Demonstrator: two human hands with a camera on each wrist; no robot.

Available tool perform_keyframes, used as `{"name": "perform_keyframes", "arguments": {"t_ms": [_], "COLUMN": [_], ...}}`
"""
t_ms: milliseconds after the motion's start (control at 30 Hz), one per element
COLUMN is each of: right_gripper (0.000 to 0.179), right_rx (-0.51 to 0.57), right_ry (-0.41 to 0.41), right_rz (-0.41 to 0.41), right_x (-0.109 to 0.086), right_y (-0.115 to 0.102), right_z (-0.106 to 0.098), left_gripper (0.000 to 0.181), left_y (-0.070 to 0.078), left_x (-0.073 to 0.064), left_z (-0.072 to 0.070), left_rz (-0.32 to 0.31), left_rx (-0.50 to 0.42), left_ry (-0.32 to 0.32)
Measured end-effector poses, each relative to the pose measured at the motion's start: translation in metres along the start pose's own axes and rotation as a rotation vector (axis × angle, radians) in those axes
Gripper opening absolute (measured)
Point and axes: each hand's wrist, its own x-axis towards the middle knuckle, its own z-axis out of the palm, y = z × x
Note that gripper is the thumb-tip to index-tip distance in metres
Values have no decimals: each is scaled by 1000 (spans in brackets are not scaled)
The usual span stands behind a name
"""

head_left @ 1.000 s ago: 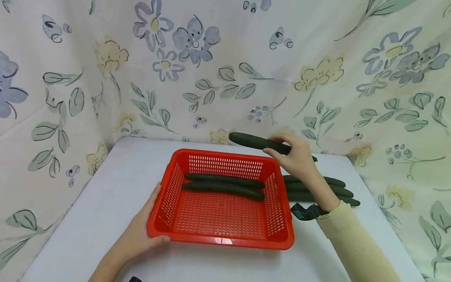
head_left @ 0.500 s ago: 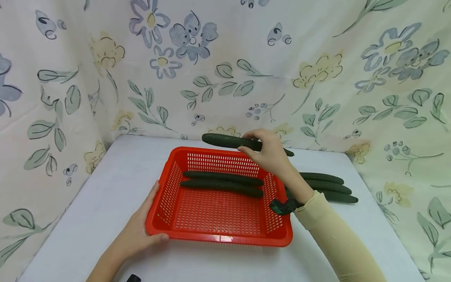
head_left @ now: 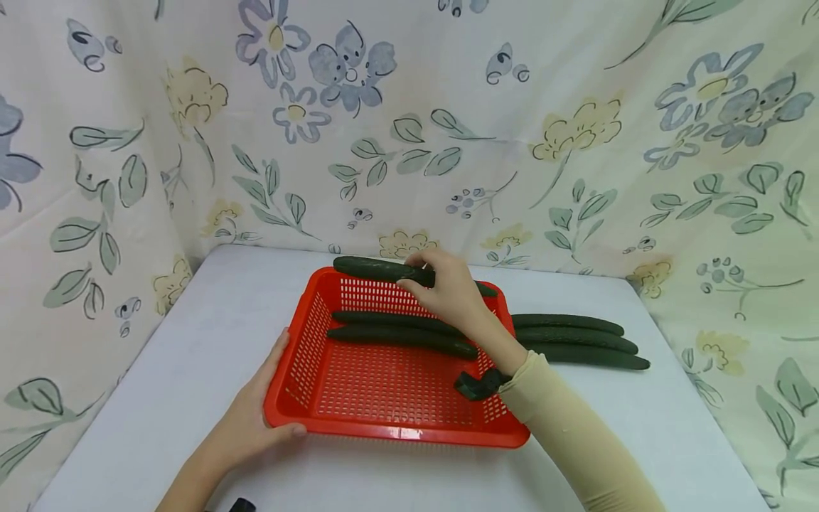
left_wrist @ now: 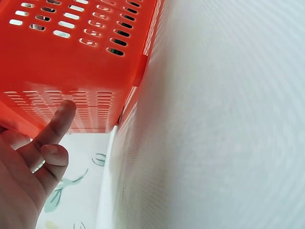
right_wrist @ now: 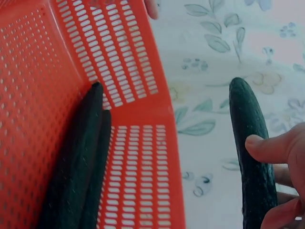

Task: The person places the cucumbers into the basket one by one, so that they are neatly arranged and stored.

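My right hand (head_left: 448,288) grips a dark green cucumber (head_left: 367,269) near its middle, thumb on the near side, above the back rim of a red plastic basket (head_left: 397,432). In the right wrist view the held cucumber (right_wrist: 249,112) is apart from the basket wall. Two cucumbers (head_left: 399,338) lie side by side on the basket floor, toward the back. At the front left corner, my left hand (head_left: 246,419) spreads against the basket, thumb by the front rim. The left wrist view shows one straight finger (left_wrist: 59,124) touching the perforated wall and another finger bent.
Several more cucumbers (head_left: 576,338) lie together on the white table (head_left: 614,427) right of the basket, partly hidden by it and my right arm. A floral cloth (head_left: 409,199) hangs behind the table and along its sides.
My right hand has carried the cucumber leftward, from beyond the basket's right end to above its back rim, and slightly lower. My left hand stays at the basket's corner.
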Motion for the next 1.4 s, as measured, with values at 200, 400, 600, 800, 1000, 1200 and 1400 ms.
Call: {"name": "perform_keyframes", "arguments": {"t_ms": [200,400,600,800,1000,1200,1400], "right_gripper": [30,31,32,26,26,29,27], "right_rx": [-23,-59,-99,-23,-89,-145,-211], "right_ry": [-20,-72,-180,-347,-453,-487,-511], "right_rz": [29,110,153,178,166,154,128], "right_x": [-2,-7,-12,-17,-22,-27,-31], "right_y": [-6,-7,-4,-1,-1,0,0], "right_z": [16,31,45,57,63,64,67], "left_gripper": [134,134,133,133,133,135,133], "left_y": [0,1,0,0,0,-1,-1], "left_x": [1,1,0,0,0,-1,0], "left_z": [0,0,-1,-2,-1,-1,0], "left_rz": [1,-3,-2,5,3,12,-8], "left_rx": [-1,4,-11,-13,-29,-24,-25], "left_ry": [-2,3,6,6,-7,-10,-10]}}
